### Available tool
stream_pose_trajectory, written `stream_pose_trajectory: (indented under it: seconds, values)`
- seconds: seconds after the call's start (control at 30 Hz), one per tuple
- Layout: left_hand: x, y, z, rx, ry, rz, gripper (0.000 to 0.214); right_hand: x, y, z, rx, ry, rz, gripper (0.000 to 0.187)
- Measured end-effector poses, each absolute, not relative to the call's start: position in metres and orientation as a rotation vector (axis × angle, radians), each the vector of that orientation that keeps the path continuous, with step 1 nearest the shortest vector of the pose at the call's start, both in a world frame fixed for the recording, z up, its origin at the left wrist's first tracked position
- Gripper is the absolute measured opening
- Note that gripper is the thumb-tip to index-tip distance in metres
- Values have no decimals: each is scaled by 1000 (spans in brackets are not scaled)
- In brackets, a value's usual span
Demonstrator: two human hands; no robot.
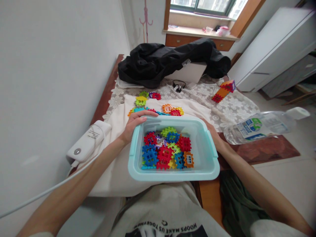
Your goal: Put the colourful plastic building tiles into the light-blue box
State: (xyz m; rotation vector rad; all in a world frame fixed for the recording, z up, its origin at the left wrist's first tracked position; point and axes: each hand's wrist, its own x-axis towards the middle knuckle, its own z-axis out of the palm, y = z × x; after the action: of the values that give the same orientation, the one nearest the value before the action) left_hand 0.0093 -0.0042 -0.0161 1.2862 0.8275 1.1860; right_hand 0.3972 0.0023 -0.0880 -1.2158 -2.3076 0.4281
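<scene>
My tub looks smooth, satiny plastic; the blocks plastic too; the bottle clear, glossy plastic; my shirt matt cloth; the drawer front smooth wood.

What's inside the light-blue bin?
The light-blue bin holds a heap of colored, notched plastic pieces, mostly toward its left; red, blue, green and orange ones show on top. Whatever lies beneath them is covered, so no full count.

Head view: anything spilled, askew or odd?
Mildly: plastic pieces lie outside the bin, some on the white cloth; others sit inside. Spilled or placed, can't tell. Black fabric is heaped partly over a white panel. No visible damage.
</scene>
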Motion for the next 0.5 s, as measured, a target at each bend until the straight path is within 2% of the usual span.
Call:
stream_pose_trajectory:
  seconds: [0.2,0.5]
  values:
    - [9,-4,-18,1290,822,1194,33,394,0,-82,-1196,-2244,541,36]
    - [9,-5,-17,1296,826,1184,34,390,-2,-83,-1244,-2178,564,30]
